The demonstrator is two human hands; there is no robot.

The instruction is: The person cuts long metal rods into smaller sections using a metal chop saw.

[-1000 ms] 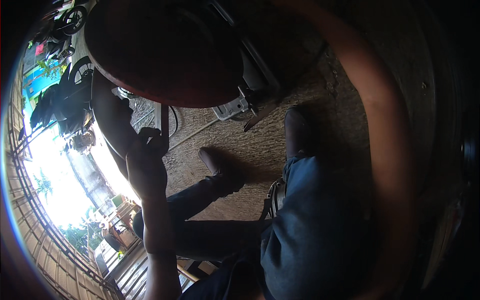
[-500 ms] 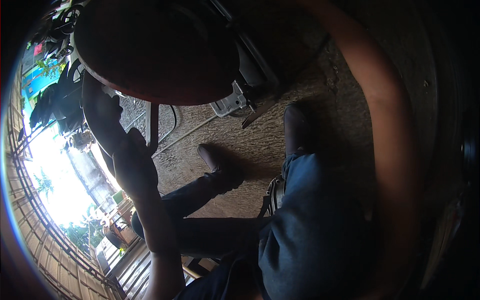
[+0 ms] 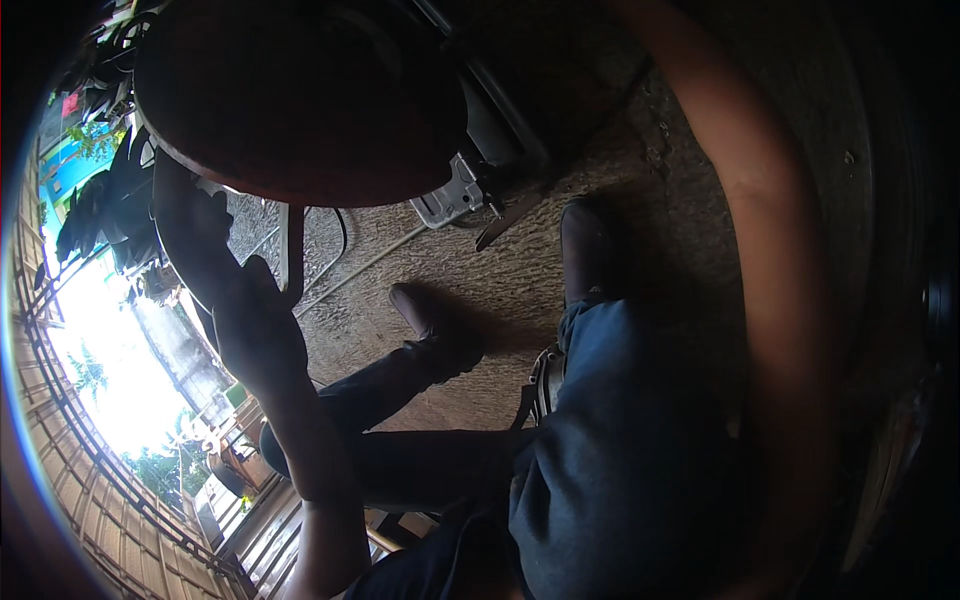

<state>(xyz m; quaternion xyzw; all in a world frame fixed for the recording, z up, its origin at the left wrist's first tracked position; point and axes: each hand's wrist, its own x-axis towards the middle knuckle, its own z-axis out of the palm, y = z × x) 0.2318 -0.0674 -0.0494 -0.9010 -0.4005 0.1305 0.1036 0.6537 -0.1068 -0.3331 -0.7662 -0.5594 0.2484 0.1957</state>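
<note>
A big, round, dark red-brown object [image 3: 300,90] fills the top of the view, with black parts and a silver metal bracket [image 3: 452,195] under its right edge. My left hand [image 3: 255,335] is a dark silhouette just below that object's left rim, next to a short dark bar [image 3: 292,250] and a black curved panel [image 3: 185,235]. Backlight hides the fingers, so its grip is unclear. My right forearm [image 3: 785,300] arcs up the right side to the top edge, and the hand itself is out of sight.
My legs in blue jeans [image 3: 620,450] end in dark boots [image 3: 428,315] on rough brown ground [image 3: 500,290]. A thin hose or cable [image 3: 355,270] lies on the ground. At the left are a wooden slat fence [image 3: 110,520], bright daylight and parked dark vehicles [image 3: 95,205].
My left hand has drifted down and to the left along the bar. The round dark object has shifted slightly left. The silver bracket now shows more fully.
</note>
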